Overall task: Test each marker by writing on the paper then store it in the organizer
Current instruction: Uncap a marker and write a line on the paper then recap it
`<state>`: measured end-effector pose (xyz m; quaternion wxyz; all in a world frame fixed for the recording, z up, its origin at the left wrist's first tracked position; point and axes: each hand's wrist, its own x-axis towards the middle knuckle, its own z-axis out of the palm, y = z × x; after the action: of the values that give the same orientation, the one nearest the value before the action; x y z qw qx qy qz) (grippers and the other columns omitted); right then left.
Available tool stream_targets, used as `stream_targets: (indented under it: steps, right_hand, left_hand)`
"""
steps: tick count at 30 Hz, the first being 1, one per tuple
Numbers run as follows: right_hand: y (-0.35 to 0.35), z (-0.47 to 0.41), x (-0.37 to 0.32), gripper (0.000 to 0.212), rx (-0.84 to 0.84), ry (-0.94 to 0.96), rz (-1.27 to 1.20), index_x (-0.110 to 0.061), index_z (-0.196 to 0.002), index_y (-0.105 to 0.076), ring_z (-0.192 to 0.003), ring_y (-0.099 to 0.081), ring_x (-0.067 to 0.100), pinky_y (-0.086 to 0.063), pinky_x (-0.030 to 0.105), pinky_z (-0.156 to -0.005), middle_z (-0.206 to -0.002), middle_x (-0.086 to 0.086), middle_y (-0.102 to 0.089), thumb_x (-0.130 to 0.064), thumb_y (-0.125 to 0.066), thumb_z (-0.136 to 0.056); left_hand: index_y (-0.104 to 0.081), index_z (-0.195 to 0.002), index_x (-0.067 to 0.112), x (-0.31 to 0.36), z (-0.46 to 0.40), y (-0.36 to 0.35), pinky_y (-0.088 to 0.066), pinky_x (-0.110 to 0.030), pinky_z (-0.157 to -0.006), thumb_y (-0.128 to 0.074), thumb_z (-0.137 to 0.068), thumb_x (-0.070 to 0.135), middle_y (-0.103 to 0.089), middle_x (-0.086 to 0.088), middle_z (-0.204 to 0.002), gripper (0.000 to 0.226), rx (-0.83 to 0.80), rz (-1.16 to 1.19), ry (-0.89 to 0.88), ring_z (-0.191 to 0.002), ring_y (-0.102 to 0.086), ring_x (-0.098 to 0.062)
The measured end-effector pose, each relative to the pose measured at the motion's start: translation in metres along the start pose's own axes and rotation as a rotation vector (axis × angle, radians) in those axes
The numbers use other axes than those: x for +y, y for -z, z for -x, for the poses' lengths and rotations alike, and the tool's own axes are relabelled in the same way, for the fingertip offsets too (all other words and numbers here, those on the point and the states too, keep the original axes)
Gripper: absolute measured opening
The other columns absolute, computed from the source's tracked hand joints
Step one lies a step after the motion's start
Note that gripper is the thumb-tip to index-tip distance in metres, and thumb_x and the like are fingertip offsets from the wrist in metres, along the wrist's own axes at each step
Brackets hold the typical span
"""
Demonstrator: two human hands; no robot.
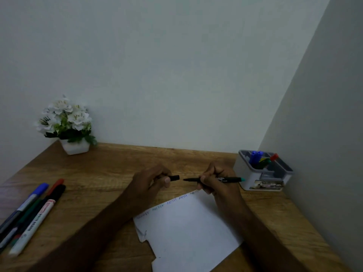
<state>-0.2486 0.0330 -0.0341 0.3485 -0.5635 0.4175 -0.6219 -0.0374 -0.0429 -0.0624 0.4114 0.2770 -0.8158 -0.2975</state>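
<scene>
Room: plain pale walls are seen meeting in a corner behind and to the right of a wooden desk point(110, 167); the light is dim.
Surface: warm wood grain is shown across the desk, which is pushed against both walls.
Paper: a white sheet point(188, 228) is laid at an angle in the near middle, with a row of blue letters along its far edge and a torn lower left corner.
Left hand: the left hand point(151, 181) is held above the desk just beyond the paper, with its fingers curled round a black cap point(174, 178).
Right hand: the right hand point(218, 179) is closed round a black marker point(214, 180) with a teal end, held level with its bare tip pointing at the cap and a small gap left between them.
Organizer: a white organizer point(263, 179) is set in the right corner near the wall, with blue and red-capped markers standing in its compartments.
Waiting markers: a bunch of loose markers point(33, 214) is laid along the left edge.
Back left: a flower pot point(74, 147) with white blooms is placed against the wall.
Open room: bare wood is left between the flower pot and the hands, and between the loose markers and the paper.
</scene>
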Motion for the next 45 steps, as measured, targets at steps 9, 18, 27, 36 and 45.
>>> stream_targets:
  steps: [9,18,27,36,45]
  right_hand:
    - [0.000,0.001,0.001,0.013,-0.007,-0.030,-0.040,-0.017,-0.061,-0.059,-0.055,-0.045,0.023,-0.037,0.025,-0.050,-0.060,0.014,-0.062,-0.019,-0.067,-0.072]
    - [0.001,0.003,0.003,0.013,-0.017,-0.023,-0.008,-0.011,-0.069,-0.062,-0.059,-0.047,0.028,-0.039,0.028,-0.053,-0.065,0.017,-0.062,-0.022,-0.067,-0.076]
    - [0.000,0.003,0.004,0.014,-0.055,-0.071,-0.035,-0.001,-0.077,-0.059,-0.053,-0.049,0.026,-0.037,0.033,-0.050,-0.066,0.021,-0.067,-0.008,-0.069,-0.083]
    - [-0.006,0.004,0.005,0.021,-0.072,-0.147,-0.001,-0.002,-0.069,-0.062,-0.055,-0.051,0.021,-0.039,0.024,-0.050,-0.058,0.013,-0.062,-0.011,-0.079,-0.078]
    - [-0.008,0.005,0.002,0.021,-0.136,-0.171,0.104,-0.005,-0.071,-0.059,-0.059,-0.054,0.019,-0.043,0.028,-0.054,-0.064,0.011,-0.065,-0.007,-0.077,-0.083]
  left_hand:
    - [-0.067,-0.092,0.020,0.003,0.000,-0.005,-0.042,-0.023,-0.068,-0.052,-0.092,0.030,-0.062,0.011,-0.081,0.018,-0.020,0.002,-0.049,-0.079,-0.058,-0.012]
    - [-0.068,-0.091,0.017,0.001,0.000,-0.005,-0.043,-0.022,-0.069,-0.051,-0.090,0.035,-0.064,0.011,-0.081,0.025,-0.004,0.053,-0.048,-0.079,-0.060,-0.012]
    - [-0.071,-0.088,0.017,0.004,-0.002,-0.003,-0.042,-0.016,-0.069,-0.058,-0.091,0.022,-0.067,0.010,-0.079,0.014,-0.049,0.107,-0.004,-0.077,-0.062,-0.009]
    - [-0.074,-0.091,0.017,0.011,0.002,-0.008,-0.040,-0.015,-0.062,-0.066,-0.085,0.024,-0.069,0.012,-0.077,0.013,-0.088,0.141,-0.017,-0.069,-0.061,-0.006]
    - [-0.075,-0.086,0.019,0.019,0.006,-0.008,-0.044,-0.021,-0.058,-0.062,-0.084,0.031,-0.070,0.008,-0.075,0.017,-0.045,0.065,-0.047,-0.066,-0.062,-0.007]
